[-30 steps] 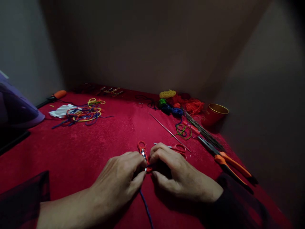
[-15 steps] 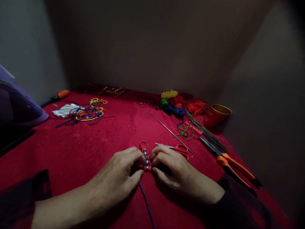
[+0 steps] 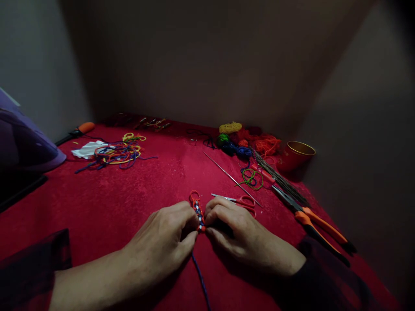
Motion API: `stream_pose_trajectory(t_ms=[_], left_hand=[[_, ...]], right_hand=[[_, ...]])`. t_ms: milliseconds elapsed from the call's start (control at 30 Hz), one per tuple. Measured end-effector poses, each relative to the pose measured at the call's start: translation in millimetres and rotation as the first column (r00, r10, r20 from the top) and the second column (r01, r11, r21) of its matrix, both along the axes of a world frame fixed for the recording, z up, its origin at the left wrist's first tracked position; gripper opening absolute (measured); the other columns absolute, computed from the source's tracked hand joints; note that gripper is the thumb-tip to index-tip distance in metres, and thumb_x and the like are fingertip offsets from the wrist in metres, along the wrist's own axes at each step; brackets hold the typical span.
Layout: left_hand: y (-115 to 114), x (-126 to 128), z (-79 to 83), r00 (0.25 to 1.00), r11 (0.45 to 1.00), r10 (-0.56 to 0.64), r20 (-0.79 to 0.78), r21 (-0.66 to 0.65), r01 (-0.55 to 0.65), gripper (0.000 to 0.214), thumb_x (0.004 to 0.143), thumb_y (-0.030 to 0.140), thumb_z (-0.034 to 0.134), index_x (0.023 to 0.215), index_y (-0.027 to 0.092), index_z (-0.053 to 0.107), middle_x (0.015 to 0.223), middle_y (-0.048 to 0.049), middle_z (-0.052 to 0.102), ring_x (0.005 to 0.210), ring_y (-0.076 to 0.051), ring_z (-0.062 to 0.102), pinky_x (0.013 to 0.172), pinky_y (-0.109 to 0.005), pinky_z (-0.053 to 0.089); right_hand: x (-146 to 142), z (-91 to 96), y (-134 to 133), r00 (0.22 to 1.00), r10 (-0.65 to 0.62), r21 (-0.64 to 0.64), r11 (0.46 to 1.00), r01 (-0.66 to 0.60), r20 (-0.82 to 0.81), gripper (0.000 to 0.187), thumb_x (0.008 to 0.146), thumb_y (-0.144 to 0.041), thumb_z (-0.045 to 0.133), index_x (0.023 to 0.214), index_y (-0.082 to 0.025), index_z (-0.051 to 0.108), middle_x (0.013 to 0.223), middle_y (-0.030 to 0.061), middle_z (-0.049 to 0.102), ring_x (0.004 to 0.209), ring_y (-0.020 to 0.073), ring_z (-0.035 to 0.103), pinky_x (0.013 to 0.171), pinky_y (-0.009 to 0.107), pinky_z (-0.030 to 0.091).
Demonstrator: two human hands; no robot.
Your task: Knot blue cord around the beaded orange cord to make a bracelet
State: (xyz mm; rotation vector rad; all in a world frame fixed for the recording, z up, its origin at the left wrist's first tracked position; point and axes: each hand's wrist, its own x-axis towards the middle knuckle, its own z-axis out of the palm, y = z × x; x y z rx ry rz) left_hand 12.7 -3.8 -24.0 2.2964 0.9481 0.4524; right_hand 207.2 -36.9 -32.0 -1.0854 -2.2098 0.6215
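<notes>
Clearly the knotting of a cord braid is the step in hand, judging by how both hands meet over it near the front middle of the desk [image 3: 106, 203], which is covered in red cloth. The left hand [image 3: 164, 242] and the right hand [image 3: 241, 235] face each other, and their fingers are closed in a pinch on the near end of the braid [image 3: 196, 210], thumb and forefinger tips touching it from each side. Tightening the next knot seems to call for an even outward pull on the loose strands while the finished part stays flat.

Right of the braid lie orange-handled pliers [image 3: 319, 229], then small red scissors [image 3: 241, 201] just beside the right hand, and a long thin needle [image 3: 231, 178] behind them.

As for the braid itself, it is short and narrow, orange with blue and pale flecks, topped by a small loop at its far end. A blue cord [image 3: 200, 278] trails from it toward the person, between the wrists.
</notes>
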Motion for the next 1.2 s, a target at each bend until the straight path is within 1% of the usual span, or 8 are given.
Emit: stream_pose_trajectory(t_ms=[133,233,400,533,700,933,1033,1200], left_hand=[[0,1,0.1,0.999,1.0,-0.012,-0.034,0.016,0.013,0.017,0.081,0.008,0.044,0.073,0.018,0.054,0.073,0.0007,0.053,0.065,-0.014,0.049,0.06,-0.026,0.036],[2,1,-2.4,0.998,1.0,0.009,-0.057,0.011,-0.009,0.015,0.08,0.009,0.044,0.073,0.019,0.053,0.072,0.0004,0.054,0.065,-0.015,0.05,0.061,-0.026,0.036],[3,-1,-5.1,0.998,1.0,0.022,-0.052,-0.011,-0.023,0.014,0.079,0.01,0.043,0.073,0.019,0.052,0.071,0.0006,0.054,0.063,-0.015,0.05,0.059,-0.026,0.036],[2,-1,-4.7,0.998,1.0,0.029,-0.059,-0.007,-0.029,0.014,0.079,0.01,0.043,0.071,0.019,0.051,0.071,0.0005,0.053,0.063,-0.015,0.049,0.059,-0.026,0.035],[2,0,-4.6,0.998,1.0,0.028,-0.055,-0.011,-0.029,0.013,0.079,0.011,0.044,0.071,0.019,0.051,0.07,0.0005,0.053,0.063,-0.015,0.048,0.059,-0.026,0.034],[3,-1,-3.9,0.998,0.999,0.036,-0.043,-0.023,-0.037,0.013,0.079,0.011,0.045,0.07,0.019,0.051,0.07,0.001,0.053,0.063,-0.014,0.048,0.059,-0.026,0.034],[3,-1,-4.6,0.999,0.999,0.036,-0.039,-0.015,-0.036,0.014,0.079,0.011,0.045,0.069,0.019,0.05,0.069,0.0014,0.052,0.061,-0.014,0.047,0.057,-0.025,0.033],[4,-2,-5.8,0.999,0.999,0.037,-0.019,-0.005,-0.037,0.014,0.078,0.01,0.045,0.069,0.019,0.051,0.069,0.0013,0.053,0.062,-0.014,0.047,0.058,-0.025,0.033]], right_hand=[[0,1.9,-1,1.0,0.005,-0.006,1.0,-0.005,-0.007,0.015,0.084,-0.004,0.053,0.088,-0.018,0.052,0.093,0.006,0.057,0.085,0.0172,0.053,0.077,0.031,0.045],[1,2.2,-1,1.0,0.009,-0.015,1.0,-0.009,-0.023,0.017,0.082,-0.001,0.052,0.088,-0.018,0.052,0.093,0.0058,0.057,0.085,0.0169,0.053,0.077,0.031,0.045],[3,0.8,0,0.999,0.017,-0.016,1.0,-0.017,-0.036,0.022,0.079,0.003,0.05,0.087,-0.018,0.052,0.094,0.0054,0.056,0.086,0.0167,0.053,0.078,0.031,0.045],[1,2.1,-1,1.0,-0.004,-0.014,1.0,0.003,-0.029,0.023,0.079,0.003,0.049,0.089,-0.016,0.053,0.092,0.0055,0.056,0.084,0.0167,0.053,0.076,0.03,0.044],[-3,2.3,-2,1.0,-0.008,0.022,1.0,0.008,0.014,0.016,0.08,-0.001,0.053,0.088,-0.015,0.055,0.09,0.0071,0.057,0.084,0.018,0.053,0.077,0.031,0.044],[-5,-6.6,3,0.999,-0.038,0.094,0.995,0.041,-0.036,0.017,0.077,0.0,0.05,0.078,-0.016,0.052,0.085,0.0061,0.057,0.078,0.0171,0.052,0.072,0.031,0.042],[-5,-7.0,3,0.997,-0.052,0.072,0.996,0.056,-0.054,0.019,0.075,0.002,0.049,0.078,-0.017,0.05,0.084,0.0049,0.056,0.077,0.0163,0.051,0.071,0.03,0.042],[-3,-6.5,2,0.996,-0.046,0.039,0.998,0.049,-0.07,0.022,0.074,0.003,0.049,0.08,-0.018,0.05,0.087,0.0041,0.056,0.079,0.0163,0.051,0.073,0.03,0.042]])
